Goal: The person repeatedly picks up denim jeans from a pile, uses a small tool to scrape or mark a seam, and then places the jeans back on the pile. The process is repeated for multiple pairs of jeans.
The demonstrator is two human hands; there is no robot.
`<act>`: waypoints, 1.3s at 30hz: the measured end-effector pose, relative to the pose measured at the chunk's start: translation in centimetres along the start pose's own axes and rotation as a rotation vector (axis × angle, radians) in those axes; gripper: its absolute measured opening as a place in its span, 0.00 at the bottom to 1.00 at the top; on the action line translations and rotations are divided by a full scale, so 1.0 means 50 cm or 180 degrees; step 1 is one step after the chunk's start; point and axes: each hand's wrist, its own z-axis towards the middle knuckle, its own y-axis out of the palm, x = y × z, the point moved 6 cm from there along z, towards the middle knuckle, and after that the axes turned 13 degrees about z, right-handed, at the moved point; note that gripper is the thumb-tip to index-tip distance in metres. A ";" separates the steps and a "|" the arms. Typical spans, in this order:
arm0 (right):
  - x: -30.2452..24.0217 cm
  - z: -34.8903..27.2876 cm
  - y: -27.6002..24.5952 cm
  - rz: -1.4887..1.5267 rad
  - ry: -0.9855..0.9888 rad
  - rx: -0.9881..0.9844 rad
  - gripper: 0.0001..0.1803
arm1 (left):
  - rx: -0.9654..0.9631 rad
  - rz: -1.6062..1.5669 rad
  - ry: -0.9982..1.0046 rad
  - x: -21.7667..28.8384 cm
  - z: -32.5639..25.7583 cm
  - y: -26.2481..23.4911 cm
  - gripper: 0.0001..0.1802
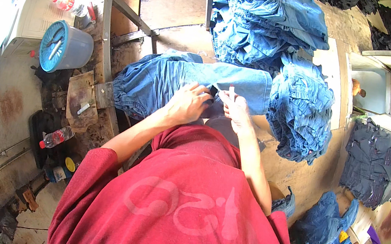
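Observation:
A pair of blue denim trousers (158,83) lies crosswise on the work surface in front of me, one smooth leg stretched to the right. At its near edge, my left hand (189,103) is closed with curled fingers beside a small dark patch; what they pinch is hidden. Close by on the right, my right hand (237,112) is closed round a small white stick-like tool (232,90) with a red tip, which stands up between the fingers. A thin pale point shows between the two hands, too small to name.
Tall piles of folded denim (265,24) and bunched denim (303,113) stand behind and to the right. Dark garments (376,164) lie at far right, above a blue plastic bag (323,222). On the left are a lidded bucket (72,50), a plastic bottle (58,137) and a metal frame (131,14).

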 end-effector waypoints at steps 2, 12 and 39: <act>-0.022 -0.007 0.010 -0.0500 -0.0380 -0.0131 0.15 | -0.0618 -0.0683 -0.0636 0.005 0.004 0.028 0.24; -0.059 -0.097 0.043 -0.2113 -0.1388 0.0013 0.14 | -0.1053 -0.3462 -0.1724 -0.019 -0.036 0.059 0.50; 0.004 -0.066 0.021 -0.1674 -0.1079 -0.0043 0.16 | -0.0470 -0.2810 -0.1966 -0.018 -0.029 0.102 0.14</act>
